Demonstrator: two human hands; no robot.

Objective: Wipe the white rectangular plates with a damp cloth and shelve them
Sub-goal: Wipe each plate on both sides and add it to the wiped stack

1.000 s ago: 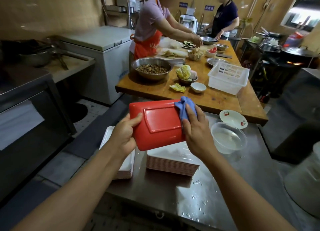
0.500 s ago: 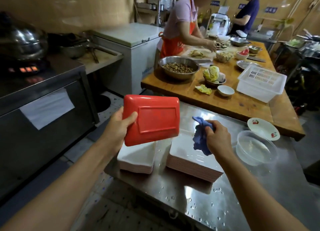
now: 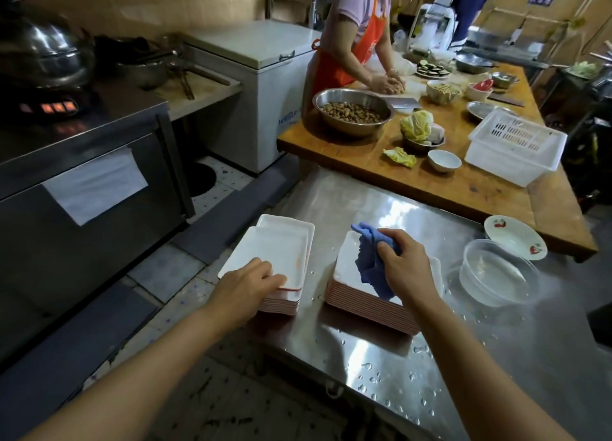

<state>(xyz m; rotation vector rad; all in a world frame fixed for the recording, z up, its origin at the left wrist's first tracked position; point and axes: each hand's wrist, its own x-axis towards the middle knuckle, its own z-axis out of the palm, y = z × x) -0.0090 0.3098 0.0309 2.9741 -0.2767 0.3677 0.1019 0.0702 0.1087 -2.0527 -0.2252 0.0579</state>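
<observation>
Head view. My left hand (image 3: 246,283) rests on the near edge of the top plate (image 3: 275,253) of the left stack (image 3: 281,304); fingers curled over the rim, thumb side hidden, so I read it as gripping the plate while setting it down, white face up. That plate sits slightly skewed on the ones beneath.

My right hand (image 3: 402,266) clutches the blue cloth (image 3: 371,261), bunched, directly above the right stack (image 3: 371,308) of white rectangular plates. Cloth hangs onto the top plate; whether it presses on it I cannot tell.

Both stacks stand on the steel desk (image 3: 381,364), near its left edge, just beside each other with a narrow wet gap between. Long axis of each stack runs near-to-far, tilted a little to the right at the far end.

Judgement: next plate comes from the right stack, which lies right of my left hand and directly under my right. Right hand is nearer, but occupied by the cloth; left hand would have to cross the gap rightward to lift by the near short edge.

A clear tub of water (image 3: 496,275) sits right of the right stack. No shelf visible.
</observation>
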